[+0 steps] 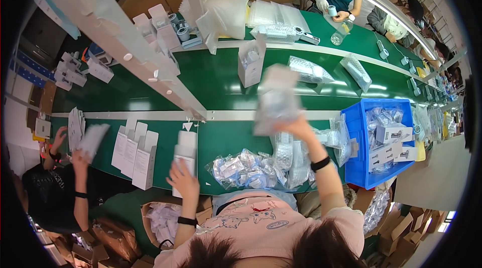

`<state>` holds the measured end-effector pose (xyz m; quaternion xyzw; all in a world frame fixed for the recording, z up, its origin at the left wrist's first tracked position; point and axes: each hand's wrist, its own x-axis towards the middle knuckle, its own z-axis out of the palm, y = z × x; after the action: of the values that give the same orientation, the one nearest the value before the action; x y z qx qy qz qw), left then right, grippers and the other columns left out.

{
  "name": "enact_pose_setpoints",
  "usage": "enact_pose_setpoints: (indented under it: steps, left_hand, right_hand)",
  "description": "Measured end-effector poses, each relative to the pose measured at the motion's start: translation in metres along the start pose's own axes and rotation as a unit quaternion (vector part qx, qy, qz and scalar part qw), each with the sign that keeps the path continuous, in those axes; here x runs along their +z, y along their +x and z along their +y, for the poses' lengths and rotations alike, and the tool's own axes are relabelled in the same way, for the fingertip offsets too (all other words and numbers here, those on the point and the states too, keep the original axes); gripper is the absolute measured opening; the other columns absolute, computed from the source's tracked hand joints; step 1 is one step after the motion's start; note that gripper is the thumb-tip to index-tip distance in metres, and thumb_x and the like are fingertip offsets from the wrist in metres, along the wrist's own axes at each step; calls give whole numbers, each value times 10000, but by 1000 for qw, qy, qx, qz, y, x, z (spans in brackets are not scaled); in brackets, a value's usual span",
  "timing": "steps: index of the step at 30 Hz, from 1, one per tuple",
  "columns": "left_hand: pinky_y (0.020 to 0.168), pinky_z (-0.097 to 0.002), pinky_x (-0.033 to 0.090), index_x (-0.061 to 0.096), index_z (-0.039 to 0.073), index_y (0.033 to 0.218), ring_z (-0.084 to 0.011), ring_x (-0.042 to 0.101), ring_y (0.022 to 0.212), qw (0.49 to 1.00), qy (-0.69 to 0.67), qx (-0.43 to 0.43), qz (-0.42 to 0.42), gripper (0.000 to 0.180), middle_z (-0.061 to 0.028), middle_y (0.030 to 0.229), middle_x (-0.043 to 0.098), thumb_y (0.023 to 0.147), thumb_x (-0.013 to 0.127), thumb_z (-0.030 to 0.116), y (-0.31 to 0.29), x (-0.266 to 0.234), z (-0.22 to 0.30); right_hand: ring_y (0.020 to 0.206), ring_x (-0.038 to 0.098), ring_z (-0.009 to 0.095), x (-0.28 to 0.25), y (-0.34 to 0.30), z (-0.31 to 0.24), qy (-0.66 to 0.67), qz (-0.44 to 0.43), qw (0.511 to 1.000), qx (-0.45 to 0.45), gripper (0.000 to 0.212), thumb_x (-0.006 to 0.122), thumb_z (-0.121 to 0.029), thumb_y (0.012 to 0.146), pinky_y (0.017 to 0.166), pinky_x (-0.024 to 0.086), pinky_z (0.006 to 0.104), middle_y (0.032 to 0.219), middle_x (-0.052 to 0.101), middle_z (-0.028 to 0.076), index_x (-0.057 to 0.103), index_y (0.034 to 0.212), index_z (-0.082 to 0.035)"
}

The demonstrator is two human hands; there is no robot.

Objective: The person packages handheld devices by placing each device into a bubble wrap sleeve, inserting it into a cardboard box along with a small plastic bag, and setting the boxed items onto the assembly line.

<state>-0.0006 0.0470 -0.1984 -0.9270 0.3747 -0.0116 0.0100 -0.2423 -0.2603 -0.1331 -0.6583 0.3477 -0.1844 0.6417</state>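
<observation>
My right hand (295,126) grips the lower end of a white carton (277,98) with its top flap up, held above the far edge of the near bench. Motion blurs the carton, and its contents are unclear. My left hand (184,179) has its fingers spread over the front of another white carton (187,143) with a raised flap. Whether it presses on that carton I cannot tell. Between my arms lies a heap of small clear plastic packets (246,167) with white and blue parts. Beside it are bubble-wrapped items (291,160).
Several open white cartons (135,152) stand to my left, nearer a co-worker's hands (80,160). A blue bin (354,142) of wrapped parts and small boxes sits right. Across the green conveyor belt (216,85) are a filled carton (251,62) and bubble-wrapped pieces (355,72). A slanted metal post (135,52) rises at left.
</observation>
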Motion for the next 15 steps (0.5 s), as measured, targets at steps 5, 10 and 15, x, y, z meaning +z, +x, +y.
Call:
enact_pose_setpoints:
  steps: [5, 10, 15]
  left_hand:
    - [934, -541, 243, 256, 88, 1317, -344, 335, 1138, 986, -108, 5, -123, 846, -175, 1276, 332, 606, 703, 197, 8, -21, 23]
    - [953, -440, 273, 283, 53, 1293, -356, 359, 1114, 937, -303, -46, -165, 875, -201, 1215, 393, 602, 734, 345, 41, 21, -25]
    - [932, -404, 317, 248, 42, 1299, -344, 382, 1103, 906, -360, 3, -221, 892, -213, 1202, 407, 604, 746, 294, 40, 55, -35]
  right_hand:
    - [1035, 473, 220, -143, 31, 39, 48, 431, 878, -204, 696, 724, -39, 616, 893, 380, 329, 1133, 476, 109, 357, 1205, -4]
    - [1103, 397, 237, -239, 77, 79, 43, 605, 752, -260, 865, 715, -24, 622, 919, 330, 327, 1248, 341, 145, 172, 1295, -7]
    - [1147, 375, 295, -279, 92, 119, -91, 635, 747, -173, 876, 725, -87, 607, 962, 307, 356, 1237, 351, 190, 185, 1290, 5]
